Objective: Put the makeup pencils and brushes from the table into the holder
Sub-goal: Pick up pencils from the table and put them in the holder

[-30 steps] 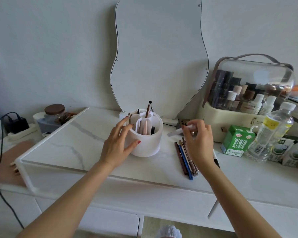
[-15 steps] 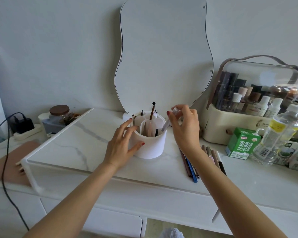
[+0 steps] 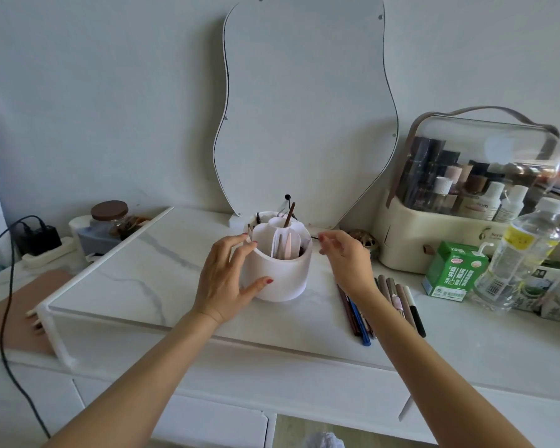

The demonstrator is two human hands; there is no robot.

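— Entry one, walls?
— Wall (image 3: 110, 92): plain, pale grey-white, softly and evenly lit.
— Furniture?
— White dresser (image 3: 304, 373), with drawer fronts (image 3: 207, 425) below. On top of it, a marble-patterned riser shelf (image 3: 136, 273) on white legs. A wavy-edged mirror (image 3: 304, 108), white-rimmed, stands at the back against the wall.
— Floor?
— Pale wood-toned strip (image 3: 353, 431), seen beneath the dresser's front edge.

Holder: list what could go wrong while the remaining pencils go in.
The holder is steadied only by the left hand; a hard push could tip it.
The loose pencils lie near the table front edge and might roll off.
The tall brush standing in it could snag the right hand.
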